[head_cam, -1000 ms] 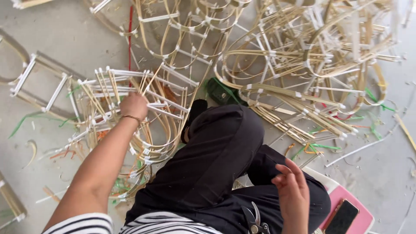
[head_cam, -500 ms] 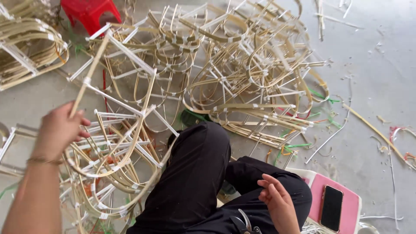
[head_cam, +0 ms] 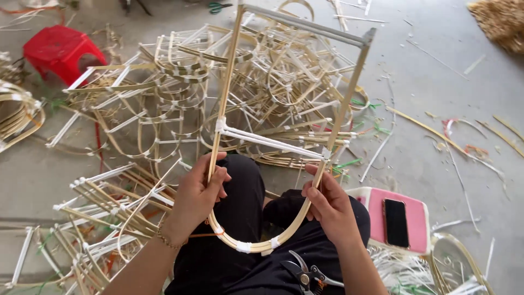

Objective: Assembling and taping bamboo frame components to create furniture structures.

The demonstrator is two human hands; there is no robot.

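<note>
I hold a bamboo frame (head_cam: 275, 136) upright in front of me, with straight side strips, white-bound crossbars and a curved bottom loop. My left hand (head_cam: 200, 194) grips its left side strip just above the curve. The right side strip, low down near the bend, is in the grip of my right hand (head_cam: 328, 205). The loop's bottom hangs over my lap in black trousers (head_cam: 245, 257). White tape binds the joints.
A big pile of similar bamboo frames (head_cam: 180, 93) covers the concrete floor ahead and to the left. A red plastic stool (head_cam: 60, 49) stands at the far left. A pink stool (head_cam: 417, 210) with a black phone (head_cam: 396, 221) is at my right. Pruning shears (head_cam: 308, 273) lie on my lap.
My left hand pulled one frame out of the pile at the left and brought it in front of me. My right hand rose from my lap and took its right side.
</note>
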